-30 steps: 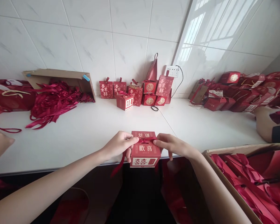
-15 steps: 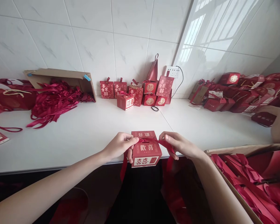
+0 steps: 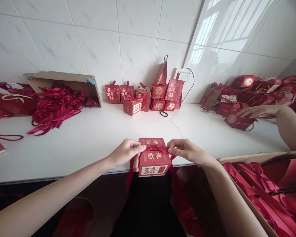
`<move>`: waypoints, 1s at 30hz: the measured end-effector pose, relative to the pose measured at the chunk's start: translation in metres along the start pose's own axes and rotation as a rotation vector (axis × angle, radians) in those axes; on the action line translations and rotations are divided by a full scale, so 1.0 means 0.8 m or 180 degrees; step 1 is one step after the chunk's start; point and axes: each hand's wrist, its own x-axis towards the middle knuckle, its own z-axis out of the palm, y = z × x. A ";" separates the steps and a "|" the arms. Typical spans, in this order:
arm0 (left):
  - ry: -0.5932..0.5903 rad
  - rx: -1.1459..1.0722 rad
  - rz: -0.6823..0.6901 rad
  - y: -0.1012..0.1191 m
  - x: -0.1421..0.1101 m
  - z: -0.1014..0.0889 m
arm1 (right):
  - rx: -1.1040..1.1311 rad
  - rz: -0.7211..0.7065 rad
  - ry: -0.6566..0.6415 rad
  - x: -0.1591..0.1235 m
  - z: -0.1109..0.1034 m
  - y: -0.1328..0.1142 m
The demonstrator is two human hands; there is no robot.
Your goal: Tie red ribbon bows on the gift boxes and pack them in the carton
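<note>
A red gift box (image 3: pixel 155 161) with white lettering sits at the table's front edge, overhanging it a little. Across the slot in its top runs a dark red ribbon (image 3: pixel 160 149), whose tails hang down on both sides. My left hand (image 3: pixel 130 152) pinches the ribbon at the left of the slot, some fingers against the box's left side. At the right of the slot, my right hand (image 3: pixel 184 151) is closed on the ribbon's other side between thumb and fingers.
Red gift boxes (image 3: pixel 158 106) stand along the tiled wall. A cardboard box (image 3: pixel 64 76) of loose ribbons lies at left. Another person's hand (image 3: pixel 259 112) touches a small red box (image 3: pixel 239 121) at right. A carton (image 3: pixel 220 160) of ribboned boxes is at front right.
My right hand has moved left along the ribbon, closer to the box, and its fingers have closed. The other person's hand has reached in from the right to a small box.
</note>
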 end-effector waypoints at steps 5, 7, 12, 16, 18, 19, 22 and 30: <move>-0.0134 0.0163 0.0050 0.000 0.001 -0.006 | -0.0321 0.0157 -0.0065 0.000 -0.006 -0.003; -0.0170 0.0309 0.0086 0.001 0.001 -0.010 | -0.0477 0.0228 -0.0103 0.000 -0.007 -0.003; -0.0182 0.0851 0.0141 0.001 0.002 -0.019 | -0.0578 0.0195 -0.0151 0.001 -0.009 0.002; 0.0014 0.0811 0.0109 -0.001 0.005 -0.020 | -0.0502 0.0227 -0.0275 0.000 -0.014 -0.002; 0.0077 0.0643 -0.0014 -0.001 0.004 -0.018 | -0.0333 0.0099 -0.0301 -0.002 -0.015 -0.009; 0.0049 0.0534 -0.0113 0.000 0.004 -0.017 | -0.0183 -0.0026 -0.0276 -0.003 -0.014 -0.014; -0.0153 0.0260 -0.0379 0.006 0.003 -0.013 | 0.0367 -0.0432 -0.0160 0.000 -0.004 -0.028; -0.0134 0.0645 -0.0238 0.046 -0.003 -0.023 | 0.0288 -0.0656 0.0187 0.029 0.033 -0.027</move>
